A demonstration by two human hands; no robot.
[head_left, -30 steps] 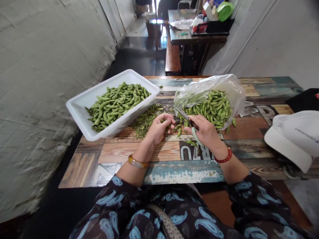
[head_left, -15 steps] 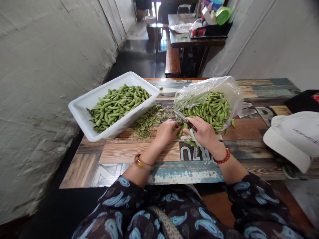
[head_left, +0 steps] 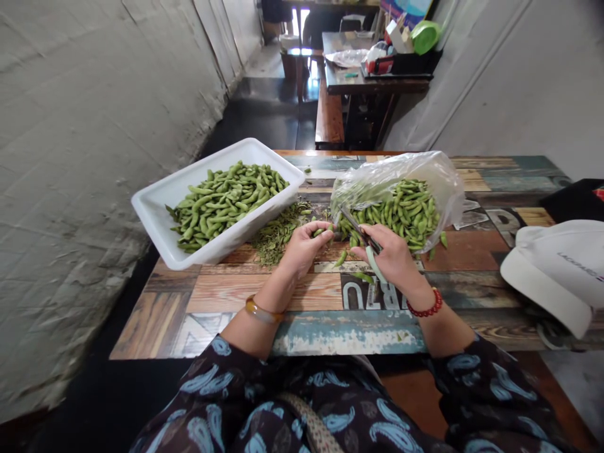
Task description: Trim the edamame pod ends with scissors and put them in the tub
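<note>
My left hand (head_left: 306, 246) pinches a green edamame pod (head_left: 319, 232) between thumb and fingers, just above the table. In my right hand (head_left: 391, 251) is a pair of scissors (head_left: 358, 228), its blades pointing up and to the left, one pale green handle loop showing under the palm. Behind the right hand lies a clear plastic bag (head_left: 446, 179) on its side, with many pods (head_left: 410, 211) spilling at its mouth. A white tub (head_left: 155, 204) on the left holds a heap of edamame pods (head_left: 226, 201). Trimmed green scraps (head_left: 276, 239) lie between tub and bag.
A few loose pods (head_left: 363, 277) lie near the right hand on the patchwork-patterned table (head_left: 264, 289). A white cap (head_left: 557, 264) sits at the right edge. Beyond stand a bench (head_left: 329, 119) and another table (head_left: 335, 78) with a black tray (head_left: 415, 63). A wall (head_left: 104, 113) runs along the left.
My left hand has moved slightly left and turned, bringing the pod in its fingers into sight. My right hand has shifted a little right with the scissors, away from the left hand.
</note>
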